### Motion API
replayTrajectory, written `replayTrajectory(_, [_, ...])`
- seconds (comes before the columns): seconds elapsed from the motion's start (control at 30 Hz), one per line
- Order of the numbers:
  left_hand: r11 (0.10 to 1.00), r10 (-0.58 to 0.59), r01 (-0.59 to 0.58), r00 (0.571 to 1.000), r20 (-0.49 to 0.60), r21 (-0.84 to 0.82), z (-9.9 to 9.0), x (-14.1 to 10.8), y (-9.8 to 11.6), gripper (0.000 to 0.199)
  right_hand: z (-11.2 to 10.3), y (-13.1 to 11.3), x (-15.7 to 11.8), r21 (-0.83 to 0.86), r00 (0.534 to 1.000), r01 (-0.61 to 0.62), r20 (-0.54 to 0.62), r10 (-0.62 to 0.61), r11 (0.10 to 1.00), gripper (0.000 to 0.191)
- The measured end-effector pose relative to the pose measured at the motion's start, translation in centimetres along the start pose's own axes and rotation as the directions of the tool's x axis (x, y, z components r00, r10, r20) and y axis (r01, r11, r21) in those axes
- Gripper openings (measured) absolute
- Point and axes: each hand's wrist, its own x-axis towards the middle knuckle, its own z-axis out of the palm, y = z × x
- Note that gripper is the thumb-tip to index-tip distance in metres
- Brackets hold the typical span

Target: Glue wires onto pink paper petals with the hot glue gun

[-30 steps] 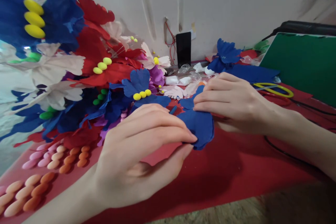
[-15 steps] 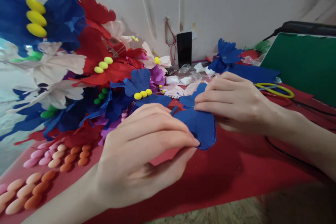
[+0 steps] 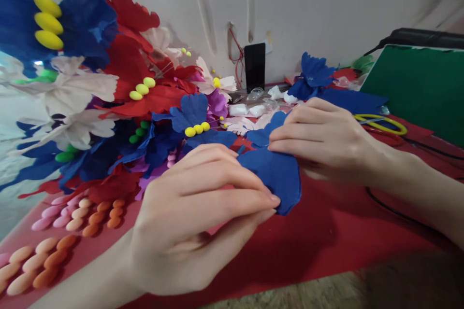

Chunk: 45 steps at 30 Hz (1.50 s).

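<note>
A blue fabric butterfly wing with a rounded lobe is held up over the red table. My left hand pinches its lower edge between thumb and fingers. At its upper right, my right hand grips the narrow part, its fingertips bent together and its thumb mostly hidden behind. Another blue lobe extends beyond my right fingers. Left of my hands stands a finished-looking blue butterfly with a row of yellow beads as its body.
Many red, white and blue butterflies crowd the left side. Orange and pink bead rows lie at the front left of the red table. A black phone leans on the wall. Yellow-handled scissors and a green board are right.
My left fingers have shifted slightly right and down along the wing's edge, and the lobe now spreads a little lower. My right hand has barely moved.
</note>
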Motion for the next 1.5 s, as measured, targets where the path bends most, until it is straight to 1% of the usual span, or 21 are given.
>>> replayTrajectory(0.1, [0.999,0.032,-0.033,0.999,-0.041,-0.025,0.1,0.0,-0.1,0.011,0.0,0.0,0.0,0.007,1.000,-0.016,0.012,0.016,1.000,0.029])
replayTrajectory(0.27, [0.999,0.031,-0.034,0.997,-0.072,-0.040,0.1,0.0,0.3,0.018,-0.1,-0.1,0.1,0.025,1.000,-0.013,0.016,0.012,1.000,0.027])
replayTrajectory(0.4, [0.999,-0.028,0.026,0.996,-0.086,-0.024,0.2,0.0,0.4,0.028,-0.2,-0.2,0.3,0.004,1.000,0.002,-0.009,-0.002,1.000,0.028])
replayTrajectory(0.47, [1.000,-0.011,0.009,0.995,-0.101,-0.022,0.4,-0.1,0.1,0.027,-0.3,-0.2,0.4,-0.015,1.000,0.020,-0.007,-0.020,1.000,0.032])
replayTrajectory(0.57, [1.000,0.022,-0.022,0.994,-0.108,0.007,0.6,-0.3,-0.1,0.017,-0.6,-0.2,0.5,-0.067,0.999,0.052,0.003,-0.052,0.996,0.035])
replayTrajectory(0.63, [0.999,-0.002,0.007,0.993,-0.119,0.036,0.7,-0.5,-0.1,0.009,-0.7,-0.2,0.5,-0.093,0.998,0.060,-0.002,-0.061,0.994,0.034])
replayTrajectory(0.7, [0.997,-0.052,0.058,0.990,-0.127,0.043,0.8,-0.6,0.1,0.005,-0.8,-0.2,0.4,-0.102,0.998,0.052,-0.014,-0.054,0.993,0.033])
replayTrajectory(0.77, [0.993,-0.103,0.109,0.985,-0.142,0.034,0.8,-0.8,0.3,0.007,-0.7,-0.2,0.4,-0.098,0.999,0.046,-0.023,-0.048,0.994,0.033])
replayTrajectory(0.8, [0.997,-0.078,0.082,0.984,-0.162,0.017,0.8,-0.8,0.3,0.007,-0.7,-0.2,0.4,-0.093,0.998,0.046,-0.027,-0.048,0.995,0.033])
replayTrajectory(0.9, [0.993,-0.113,0.113,0.977,-0.181,-0.010,0.8,-0.7,0.3,0.009,-0.6,-0.3,0.3,-0.088,0.998,0.050,-0.023,-0.053,0.995,0.033])
replayTrajectory(1.0, [0.987,-0.156,0.159,0.971,-0.178,0.001,0.7,-0.6,0.3,0.013,-0.5,-0.3,0.2,-0.081,0.999,0.045,-0.018,-0.046,0.996,0.034])
replayTrajectory(1.13, [0.988,-0.148,0.155,0.972,-0.183,0.024,0.5,-0.6,0.2,0.015,-0.4,-0.4,0.2,-0.093,0.999,0.044,-0.009,-0.045,0.995,0.038])
replayTrajectory(1.23, [0.987,-0.143,0.154,0.969,-0.201,0.041,0.6,-0.7,0.2,0.015,-0.3,-0.4,0.2,-0.112,0.999,0.043,0.007,-0.043,0.993,0.035])
replayTrajectory(1.5, [0.983,-0.173,0.182,0.960,-0.222,0.022,1.1,-1.0,0.1,0.009,-0.1,-0.4,0.1,-0.117,0.998,0.060,-0.003,-0.061,0.991,0.036])
